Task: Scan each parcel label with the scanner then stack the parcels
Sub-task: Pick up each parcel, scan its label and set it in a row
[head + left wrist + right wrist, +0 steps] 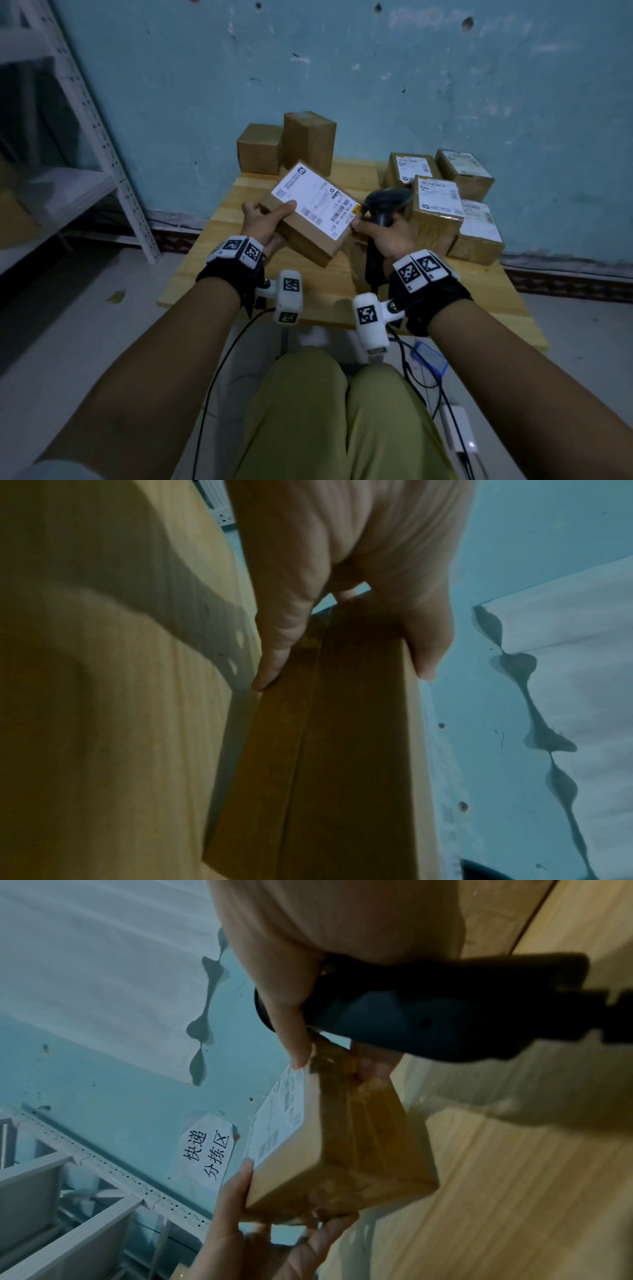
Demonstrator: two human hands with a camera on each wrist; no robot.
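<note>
I hold a brown cardboard parcel [308,222] tilted above the wooden table [212,274], its white label [315,202] facing up. My left hand [270,214] grips its left end, thumb on top and fingers beneath; the left wrist view shows that hand [346,666] clamped on the parcel [335,750]. My right hand [376,233] holds the black scanner [387,202] by its handle, head just right of the label. In the right wrist view that hand [339,1061] keeps the scanner [428,1015] in the palm while thumb and fingers pinch the parcel's [342,1150] near corner.
Two plain brown boxes [310,140] stand at the table's back left. Several labelled parcels [435,205] crowd the back right. A white metal shelf [113,154] stands left against the blue wall. Cables and a blue device [430,354] hang by my knees.
</note>
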